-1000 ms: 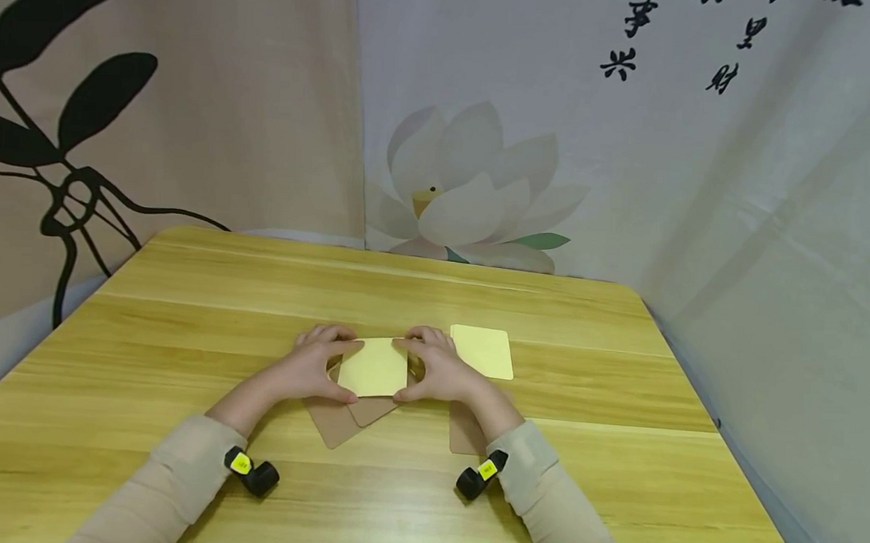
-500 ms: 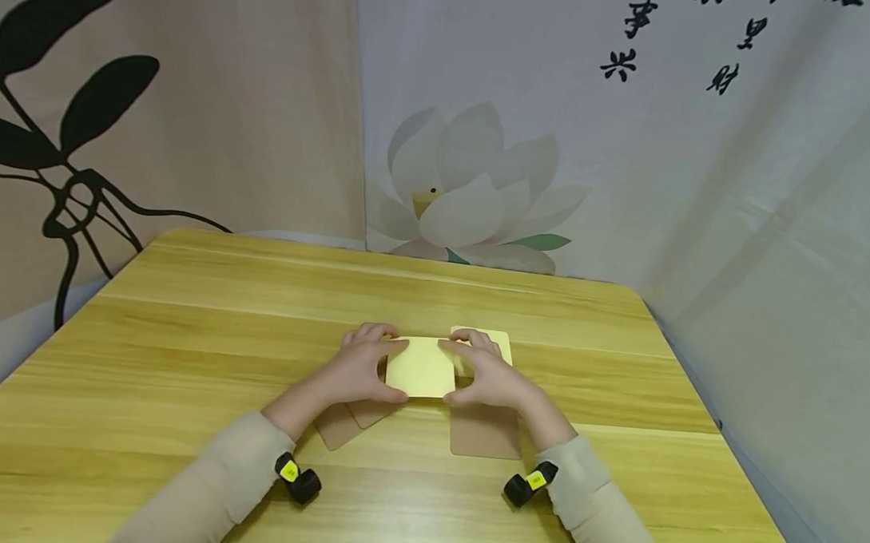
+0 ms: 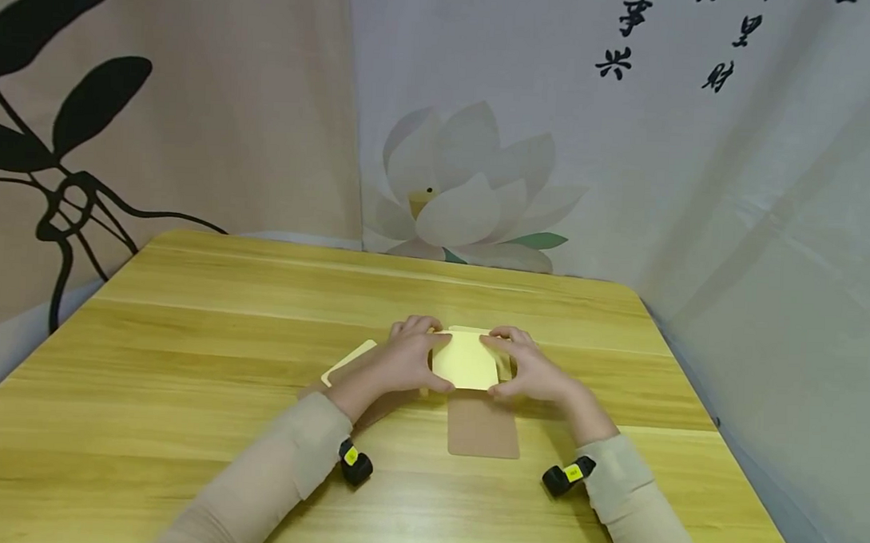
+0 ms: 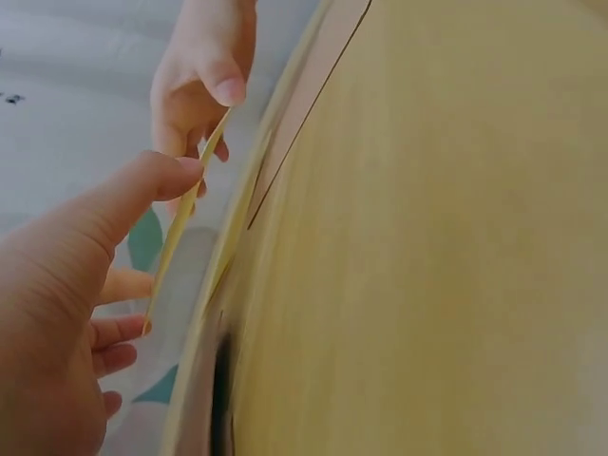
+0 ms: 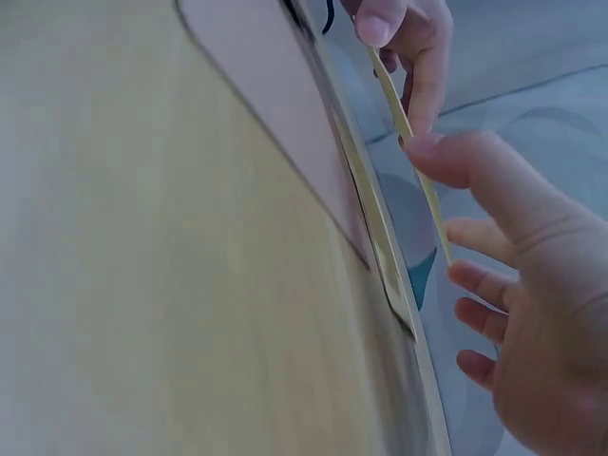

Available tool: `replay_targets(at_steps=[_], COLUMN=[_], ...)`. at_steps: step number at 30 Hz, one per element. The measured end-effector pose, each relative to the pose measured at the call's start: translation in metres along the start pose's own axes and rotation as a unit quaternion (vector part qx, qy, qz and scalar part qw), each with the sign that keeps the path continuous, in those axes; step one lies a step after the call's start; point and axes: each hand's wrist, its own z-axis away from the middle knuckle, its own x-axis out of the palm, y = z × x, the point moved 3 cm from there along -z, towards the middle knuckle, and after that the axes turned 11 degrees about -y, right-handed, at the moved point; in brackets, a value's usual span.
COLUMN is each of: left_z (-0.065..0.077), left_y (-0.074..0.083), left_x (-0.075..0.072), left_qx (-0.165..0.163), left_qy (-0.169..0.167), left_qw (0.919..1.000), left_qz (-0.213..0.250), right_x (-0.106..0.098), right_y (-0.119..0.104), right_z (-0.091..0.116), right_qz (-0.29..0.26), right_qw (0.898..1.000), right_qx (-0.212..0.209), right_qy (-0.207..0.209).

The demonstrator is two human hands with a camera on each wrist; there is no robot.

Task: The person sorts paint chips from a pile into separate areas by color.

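Both hands pinch one thin pale-yellow square card (image 3: 465,360) by its opposite sides, thumbs at the near corners and fingers along the far edge. My left hand (image 3: 405,360) has the left side, my right hand (image 3: 537,372) the right. In the left wrist view the card (image 4: 177,228) shows edge-on, raised off the table and tilted. The right wrist view also shows its thin edge (image 5: 429,190) between the two hands. Behind the held card, another yellow card (image 3: 505,368) lies on the table, mostly covered from view. A brown card (image 3: 483,425) lies flat just in front of it.
Left of the hands, partly hidden by the left forearm, lie brown cards (image 3: 381,409) and a yellow-edged card (image 3: 350,362). All rest on a wooden table (image 3: 224,336). A printed curtain (image 3: 474,185) hangs behind the far table edge.
Both hands have carried the yellow card rightward, from over the left cards to over the right-hand yellow card. The left pile has come partly into view behind the left arm.
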Motion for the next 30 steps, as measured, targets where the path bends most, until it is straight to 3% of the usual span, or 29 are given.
replay_targets(at_steps=[8, 15, 30], left_z=[-0.029, -0.045, -0.048], left_y=[0.002, -0.002, -0.005], left_x=[0.01, 0.015, 0.018], left_qx=[-0.002, -0.012, -0.033], left_qy=[-0.023, -0.03, -0.059], left_qw=[0.9997, 0.9994, 0.9977], left_qz=[0.001, 0.009, 0.004], right_x=[-0.012, -0.017, -0.016], right_y=[0.022, 0.038, 0.04], right_z=[0.002, -0.003, -0.007], right_qz=[0.003, 0.002, 0.037], right_qw=[1.0, 0.999, 0.997], right_qx=[0.022, 0.029, 0.053], right_qy=[-0.019, -0.028, -0.051])
